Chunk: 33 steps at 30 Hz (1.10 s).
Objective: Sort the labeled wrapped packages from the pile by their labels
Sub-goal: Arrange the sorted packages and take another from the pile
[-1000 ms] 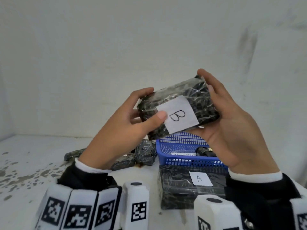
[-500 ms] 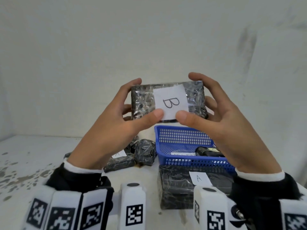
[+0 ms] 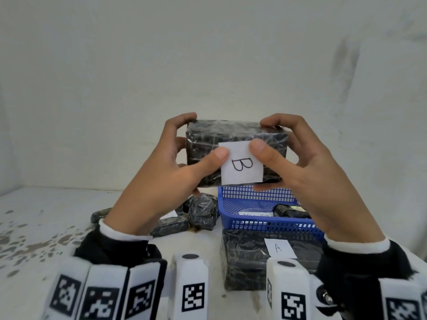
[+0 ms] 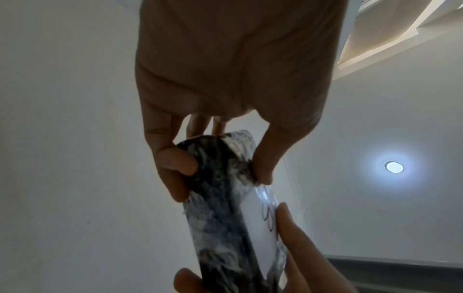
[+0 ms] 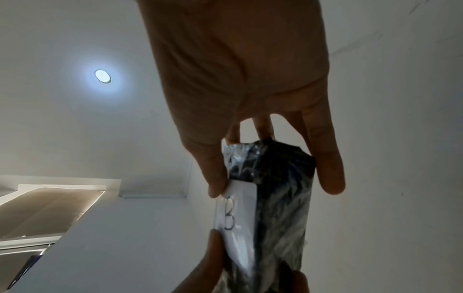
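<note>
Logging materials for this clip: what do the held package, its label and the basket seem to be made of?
Package: something dark under glossy clear film, judging by crinkles and glare; contents unknown. Label: matte white paper, handwritten B. Basket: blue, probably moulded plastic, with lattice walls.

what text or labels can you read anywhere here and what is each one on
"B": white label on the wrapped package gripped by the left hand and right hand.
"A": white label on the big wrapped package on the table.
Label in the blue basket: too blurred to read.
Wrist markers: square codes, no words.
</note>
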Each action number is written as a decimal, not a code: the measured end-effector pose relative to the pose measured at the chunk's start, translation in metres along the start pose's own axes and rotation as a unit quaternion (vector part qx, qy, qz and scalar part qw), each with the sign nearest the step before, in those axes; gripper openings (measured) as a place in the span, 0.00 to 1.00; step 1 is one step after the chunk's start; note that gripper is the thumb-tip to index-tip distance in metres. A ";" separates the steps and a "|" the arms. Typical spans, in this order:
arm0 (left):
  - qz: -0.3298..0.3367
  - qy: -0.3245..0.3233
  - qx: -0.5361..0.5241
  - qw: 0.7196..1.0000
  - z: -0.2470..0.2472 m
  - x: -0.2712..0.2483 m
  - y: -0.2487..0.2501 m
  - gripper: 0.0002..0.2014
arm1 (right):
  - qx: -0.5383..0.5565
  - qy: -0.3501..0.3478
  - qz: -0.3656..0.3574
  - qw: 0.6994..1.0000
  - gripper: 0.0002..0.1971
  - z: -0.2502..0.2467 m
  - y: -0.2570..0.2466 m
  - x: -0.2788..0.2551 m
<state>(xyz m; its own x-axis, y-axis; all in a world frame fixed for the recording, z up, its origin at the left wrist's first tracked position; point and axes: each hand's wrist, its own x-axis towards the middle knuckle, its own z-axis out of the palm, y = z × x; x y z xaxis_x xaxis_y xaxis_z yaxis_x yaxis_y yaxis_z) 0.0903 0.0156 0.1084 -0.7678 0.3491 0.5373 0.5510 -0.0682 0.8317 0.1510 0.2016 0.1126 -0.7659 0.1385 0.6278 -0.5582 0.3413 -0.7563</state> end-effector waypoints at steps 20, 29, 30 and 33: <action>-0.026 -0.013 -0.069 0.997 0.000 0.005 -0.002 0.20 | -0.011 0.007 0.022 1.000 0.28 -0.003 0.002 0.002; -0.065 0.029 -0.003 0.997 0.012 0.006 -0.006 0.25 | -0.032 0.017 0.012 0.999 0.46 -0.009 0.003 0.000; -0.066 0.021 0.015 0.997 0.014 0.007 -0.008 0.29 | -0.015 0.035 0.008 0.999 0.43 -0.011 0.001 0.000; -0.058 -0.009 0.043 0.997 0.025 0.006 -0.010 0.34 | -0.012 0.032 0.017 0.999 0.32 -0.030 -0.005 -0.007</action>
<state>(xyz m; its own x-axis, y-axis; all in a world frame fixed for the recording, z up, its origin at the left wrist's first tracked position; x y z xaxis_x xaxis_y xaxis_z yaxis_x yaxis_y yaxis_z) 0.0882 0.0415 0.1002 -0.8224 0.3666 0.4349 0.4855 0.0540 0.8725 0.1690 0.2266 0.1173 -0.7617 0.2085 0.6135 -0.5243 0.3580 -0.7726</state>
